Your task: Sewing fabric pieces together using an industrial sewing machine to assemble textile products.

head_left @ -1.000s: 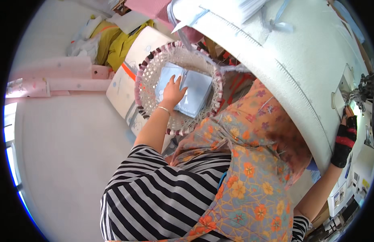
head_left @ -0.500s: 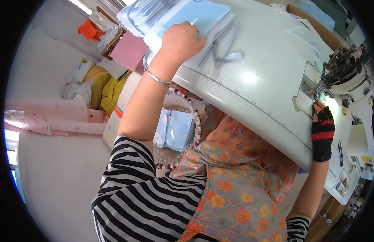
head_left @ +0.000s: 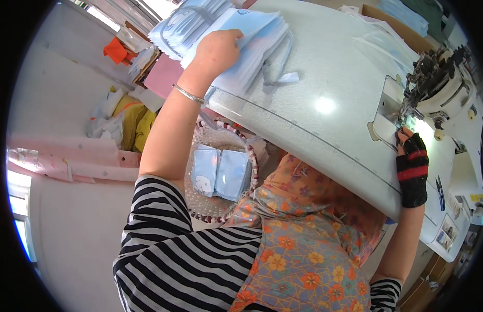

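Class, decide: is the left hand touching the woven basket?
Apart: the head view shows the table edge lying between left hand and woven basket.

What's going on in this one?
Someone in a floral apron is at a pale table with a sewing machine. The left-hand grip is on a stack of light-blue pieces, beside a banded bundle; whether it pinches one is unclear. The right-hand grip, in a black-and-red glove, has bare fingertips close to the machine. Below the table edge, blue pieces lie in a round basket.
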Motion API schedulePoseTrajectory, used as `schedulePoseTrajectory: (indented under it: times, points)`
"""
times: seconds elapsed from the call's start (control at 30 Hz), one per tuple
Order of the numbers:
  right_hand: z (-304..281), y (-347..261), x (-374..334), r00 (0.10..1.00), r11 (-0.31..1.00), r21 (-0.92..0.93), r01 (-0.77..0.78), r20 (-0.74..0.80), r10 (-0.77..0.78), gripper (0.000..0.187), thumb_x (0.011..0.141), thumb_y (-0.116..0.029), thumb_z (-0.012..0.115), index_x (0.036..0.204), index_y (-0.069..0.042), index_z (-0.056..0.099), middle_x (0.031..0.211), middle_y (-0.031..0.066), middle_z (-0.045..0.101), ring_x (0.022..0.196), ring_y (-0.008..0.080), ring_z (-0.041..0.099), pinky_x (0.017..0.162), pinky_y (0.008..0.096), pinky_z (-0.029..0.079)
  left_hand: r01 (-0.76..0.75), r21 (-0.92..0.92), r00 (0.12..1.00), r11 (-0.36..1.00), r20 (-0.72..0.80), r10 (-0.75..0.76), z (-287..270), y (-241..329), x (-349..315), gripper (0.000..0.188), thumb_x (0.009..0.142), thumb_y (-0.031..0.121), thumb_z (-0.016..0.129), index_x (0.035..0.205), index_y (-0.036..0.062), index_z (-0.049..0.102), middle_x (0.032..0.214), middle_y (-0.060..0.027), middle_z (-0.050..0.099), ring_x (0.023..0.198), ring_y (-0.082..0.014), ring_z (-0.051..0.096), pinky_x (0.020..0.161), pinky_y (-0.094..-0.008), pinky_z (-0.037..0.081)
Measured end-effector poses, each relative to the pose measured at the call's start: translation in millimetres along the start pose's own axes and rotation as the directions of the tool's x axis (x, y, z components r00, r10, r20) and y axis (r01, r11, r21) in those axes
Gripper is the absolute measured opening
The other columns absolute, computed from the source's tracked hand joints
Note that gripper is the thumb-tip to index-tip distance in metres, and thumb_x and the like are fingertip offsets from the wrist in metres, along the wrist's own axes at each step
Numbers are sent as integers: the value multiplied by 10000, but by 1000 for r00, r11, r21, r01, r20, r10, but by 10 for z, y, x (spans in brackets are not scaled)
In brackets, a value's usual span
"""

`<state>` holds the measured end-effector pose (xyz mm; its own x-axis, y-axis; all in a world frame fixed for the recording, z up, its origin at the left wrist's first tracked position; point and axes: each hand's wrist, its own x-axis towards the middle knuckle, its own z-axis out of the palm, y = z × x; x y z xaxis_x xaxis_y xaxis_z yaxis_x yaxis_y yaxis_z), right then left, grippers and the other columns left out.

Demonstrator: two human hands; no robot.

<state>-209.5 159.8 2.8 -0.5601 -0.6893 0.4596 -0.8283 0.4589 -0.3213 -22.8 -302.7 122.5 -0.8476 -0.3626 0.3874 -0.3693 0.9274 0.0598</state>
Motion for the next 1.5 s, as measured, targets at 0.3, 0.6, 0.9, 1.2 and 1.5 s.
schedulePoseTrajectory:
  times: [0.3, 0.6, 0.9, 1.2, 1.5]
  points:
    - [-45, -269, -135, 990, 997, 72, -39, -133, 48, 356, 791, 2, 589, 1126, -67, 687, 1245, 151, 622, 1121, 357, 585, 984, 418, 476, -437, -439, 788, 785, 234, 569, 181, 1997, -682, 368, 819, 90, 548, 1177, 54, 622, 829, -193, 655, 782, -403, 630, 720, -495, 507]
    - [-110, -781, -399, 1000, 996, 86, 21, 12, -22, 436, 747, 53, 575, 1159, -75, 632, 1272, 159, 589, 1150, 366, 573, 978, 451, 474, -432, -517, 712, 739, 308, 631, 453, 2637, -558, 189, 825, 174, 634, 907, 9, 594, 942, -183, 638, 855, -364, 623, 755, -469, 500]
    - [-81, -782, -391, 993, 998, 43, -47, -109, 52, 401, 790, 10, 593, 1183, -68, 613, 1218, 173, 606, 1120, 370, 580, 968, 448, 481, -620, -555, 760, 555, -247, 602, 937, 2673, -524, 171, 766, 118, 683, 849, 1, 590, 1046, -165, 637, 975, -346, 616, 859, -437, 500]
    - [-166, -729, -214, 818, 436, 748, -500, 242, 523, 289, 894, -74, 618, 1181, -56, 598, 983, 107, 660, 868, 214, 655, 773, 337, 519, -604, -572, 775, 555, -261, 575, 979, 2651, -514, 144, 778, 88, 656, 869, -9, 601, 1026, -167, 645, 953, -357, 619, 854, -434, 503]
    - [19, -829, -253, 895, 744, 529, -408, 73, 439, 204, 864, -100, 678, 1058, -45, 655, 858, 106, 678, 821, 227, 675, 733, 339, 532, -586, -597, 790, 547, -270, 551, 990, 2640, -511, 109, 779, 74, 645, 847, 1, 601, 1017, -161, 646, 936, -357, 625, 829, -430, 514]
